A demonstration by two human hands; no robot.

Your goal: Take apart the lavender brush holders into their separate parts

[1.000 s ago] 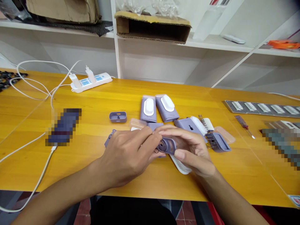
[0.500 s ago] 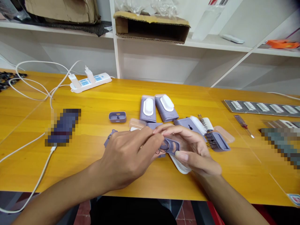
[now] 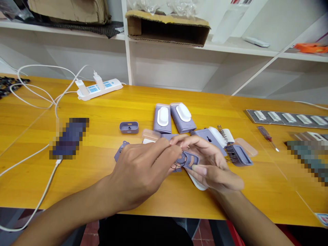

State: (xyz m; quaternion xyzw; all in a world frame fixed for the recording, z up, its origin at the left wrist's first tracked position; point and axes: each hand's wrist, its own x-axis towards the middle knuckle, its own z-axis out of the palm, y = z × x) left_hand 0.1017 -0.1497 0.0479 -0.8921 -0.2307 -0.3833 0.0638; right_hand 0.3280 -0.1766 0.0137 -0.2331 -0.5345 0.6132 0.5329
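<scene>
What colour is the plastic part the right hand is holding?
The plastic part is greyish purple, seen best in the head view.

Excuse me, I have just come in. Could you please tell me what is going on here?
A person at a yellow-brown table is handling a small purple part with both hands. The right hand holds one end with the thumb against its edge; the left hand has its fingertips at the other end, where the exact grip is hidden. Just beyond the hands stand two purple cases with white oval pieces on them. A screwdriver lies to the right, apart from the hands.
</scene>
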